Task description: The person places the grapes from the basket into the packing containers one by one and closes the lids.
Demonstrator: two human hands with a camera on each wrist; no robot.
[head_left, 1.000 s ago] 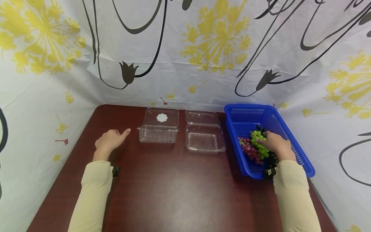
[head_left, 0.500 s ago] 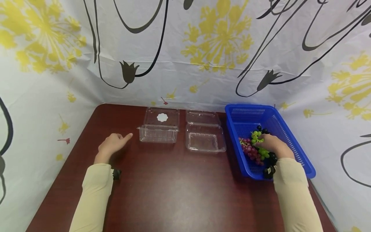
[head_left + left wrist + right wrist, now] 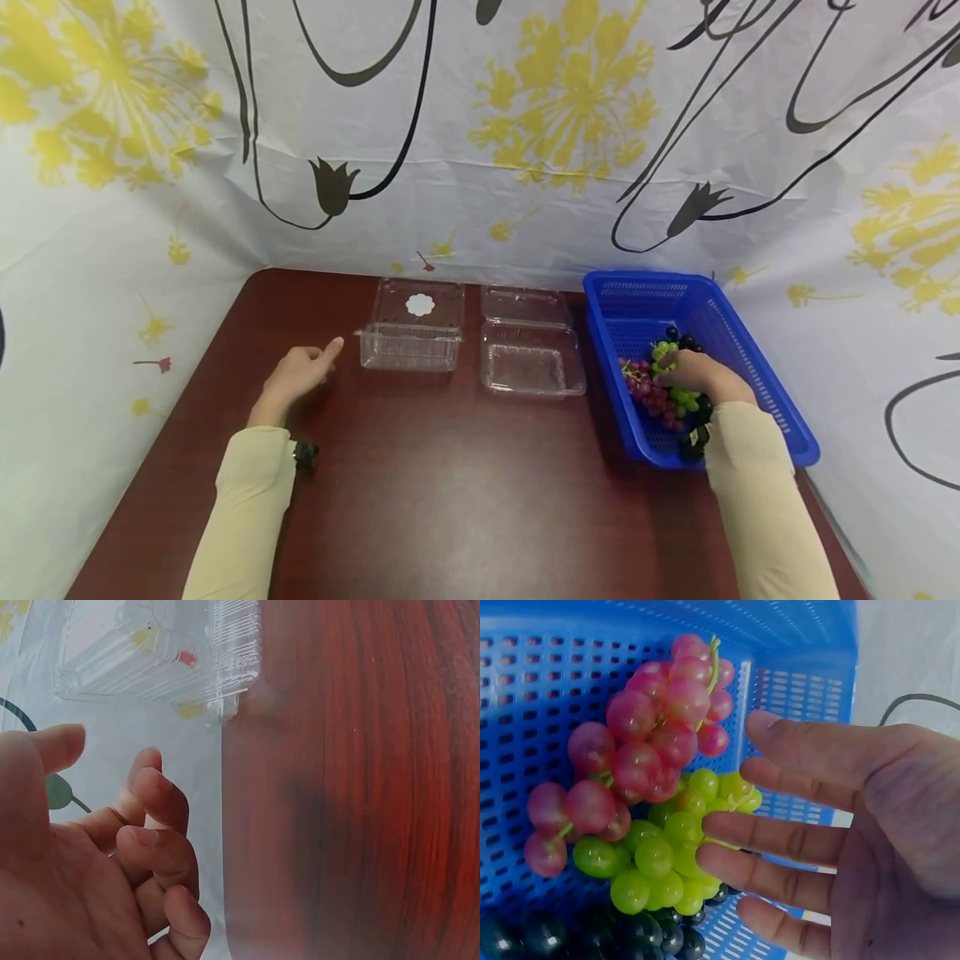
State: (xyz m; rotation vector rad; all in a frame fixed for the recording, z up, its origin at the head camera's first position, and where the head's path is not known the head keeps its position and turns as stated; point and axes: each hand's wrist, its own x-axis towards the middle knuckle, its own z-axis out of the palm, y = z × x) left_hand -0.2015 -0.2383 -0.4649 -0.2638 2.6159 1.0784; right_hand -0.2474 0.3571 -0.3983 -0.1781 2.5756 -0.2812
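My two hands (image 3: 296, 377) (image 3: 703, 375), two boxes (image 3: 408, 346) (image 3: 532, 367), one basket (image 3: 626, 333), one table (image 3: 450, 492)
I count one red grape bunch (image 3: 637, 746), one green bunch (image 3: 656, 855), and dark grapes (image 3: 615, 934) whose bunches I cannot tell apart.

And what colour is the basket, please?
The basket is blue, best seen in the head view.

Green grape bunch (image 3: 660, 859), beside pink grapes (image 3: 641, 750), inside blue basket (image 3: 802, 645)

Glossy smooth grapes (image 3: 654, 856), shiny plastic basket (image 3: 633, 333), clear plastic boxes (image 3: 408, 348), polished wood-grain table (image 3: 480, 500).
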